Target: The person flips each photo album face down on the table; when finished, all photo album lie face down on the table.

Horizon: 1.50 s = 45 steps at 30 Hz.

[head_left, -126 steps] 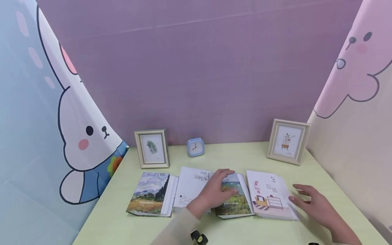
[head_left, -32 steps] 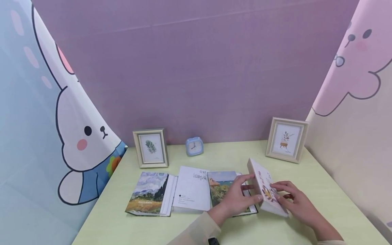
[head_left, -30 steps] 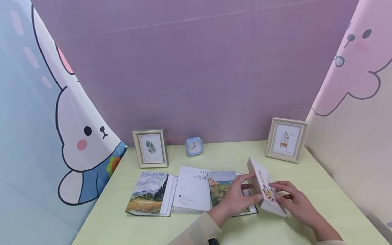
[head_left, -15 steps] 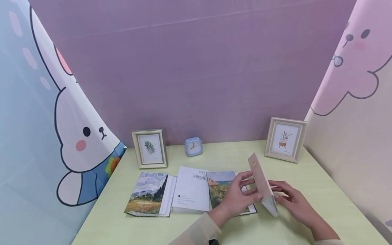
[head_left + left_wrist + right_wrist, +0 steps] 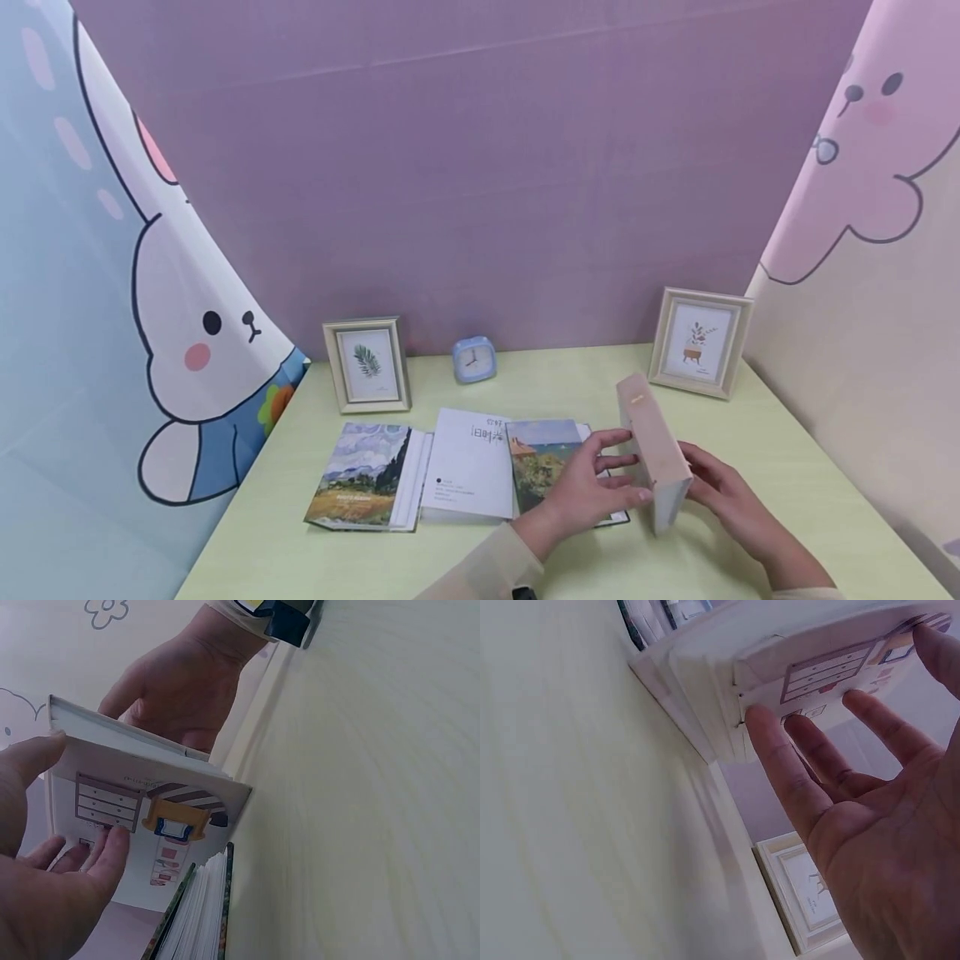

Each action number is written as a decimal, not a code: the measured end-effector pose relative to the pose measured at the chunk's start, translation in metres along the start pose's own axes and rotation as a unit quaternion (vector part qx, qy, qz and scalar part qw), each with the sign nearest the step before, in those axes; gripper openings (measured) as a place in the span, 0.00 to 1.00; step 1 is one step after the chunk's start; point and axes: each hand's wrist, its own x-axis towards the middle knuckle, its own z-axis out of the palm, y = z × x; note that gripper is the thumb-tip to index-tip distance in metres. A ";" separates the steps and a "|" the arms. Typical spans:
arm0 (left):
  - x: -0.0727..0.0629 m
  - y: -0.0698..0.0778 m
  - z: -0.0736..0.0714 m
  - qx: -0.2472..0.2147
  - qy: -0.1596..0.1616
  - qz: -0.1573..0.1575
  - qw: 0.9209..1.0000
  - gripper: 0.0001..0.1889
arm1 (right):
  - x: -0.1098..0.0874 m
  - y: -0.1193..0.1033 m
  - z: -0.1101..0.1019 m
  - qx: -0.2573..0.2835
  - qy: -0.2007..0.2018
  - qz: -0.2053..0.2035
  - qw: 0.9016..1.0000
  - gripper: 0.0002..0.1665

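A photo album [image 5: 652, 442] with a pale pink spine and an illustrated cover stands upright on the table between my hands. My left hand [image 5: 588, 483] is on its left side, the thumb tip at the album's edge and the other fingers extended by the cover [image 5: 172, 817] with the drawn furniture. On the opposite side, my right hand [image 5: 738, 500] touches it with nearly straight fingers; fingertips rest on a cover [image 5: 825, 679] in the right wrist view. Partly behind the left hand lies a landscape album [image 5: 536, 458].
A white-covered album [image 5: 468, 467] and another landscape album [image 5: 363, 475] lie further left on the pale green table [image 5: 465, 567]. At the back stand a leaf picture frame [image 5: 367, 367], a blue clock [image 5: 474, 360] and a plant picture frame [image 5: 697, 346].
The pink-spined album lay flat at first, then was tilted up, and now stands upright with its spine facing the camera. Both hands have come in to its sides.
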 end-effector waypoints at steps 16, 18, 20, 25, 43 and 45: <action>0.003 -0.010 0.001 0.046 -0.046 0.004 0.998 0.41 | -0.004 -0.010 -0.010 0.006 0.053 0.010 0.999 0.26; 0.002 -0.011 0.002 0.043 -0.052 -0.003 0.998 0.41 | -0.004 -0.010 -0.010 0.028 0.058 0.005 0.998 0.26; 0.001 -0.012 0.001 0.040 -0.055 -0.010 0.998 0.40 | -0.004 -0.010 -0.009 0.056 0.056 -0.001 0.997 0.27; -0.002 -0.014 0.000 0.044 -0.056 -0.025 0.997 0.39 | -0.003 -0.010 -0.008 0.090 0.044 -0.008 0.995 0.28; 0.000 -0.020 0.008 0.129 -0.055 -0.056 0.989 0.42 | -0.006 -0.010 -0.024 0.096 0.069 -0.028 0.993 0.27; 0.000 -0.021 0.009 0.139 -0.056 -0.059 0.987 0.43 | -0.006 -0.011 -0.026 0.095 0.078 -0.023 0.992 0.27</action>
